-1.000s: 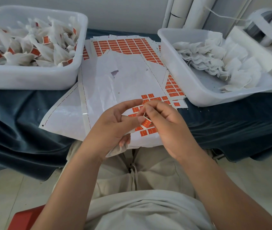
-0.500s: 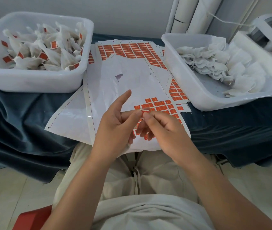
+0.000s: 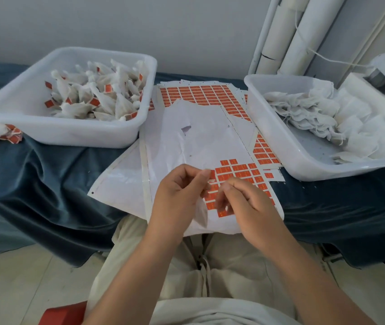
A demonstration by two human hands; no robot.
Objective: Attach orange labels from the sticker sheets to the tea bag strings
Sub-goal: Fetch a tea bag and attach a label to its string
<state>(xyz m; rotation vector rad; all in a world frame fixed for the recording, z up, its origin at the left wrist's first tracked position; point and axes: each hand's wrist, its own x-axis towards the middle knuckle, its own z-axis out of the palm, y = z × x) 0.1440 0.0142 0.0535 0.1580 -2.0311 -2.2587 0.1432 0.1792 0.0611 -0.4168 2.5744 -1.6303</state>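
**Q:** Container contents?
**A:** The left tub [image 3: 69,134], upper left, holds labelled tea bags [image 3: 107,102]. The right tub [image 3: 327,170], upper right, holds unlabelled tea bags [image 3: 304,113].

**Q:** Hand positions?
**A:** The left hand [image 3: 179,198], fingers curled, grips a tea bag [image 3: 200,213] hanging below its palm. The right hand [image 3: 250,207], just beside it, is curled and blurred, so its hold cannot be told. Both are over the orange labels [image 3: 240,170], frame centre.

**Q:** Clearances?
**A:** The sticker sheet [image 3: 186,141] overhangs the table edge. Bare blue cloth [image 3: 46,179] lies at left.

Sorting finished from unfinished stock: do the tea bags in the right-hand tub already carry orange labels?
No, the tea bags in the right tub are plain white, with nothing orange on them.
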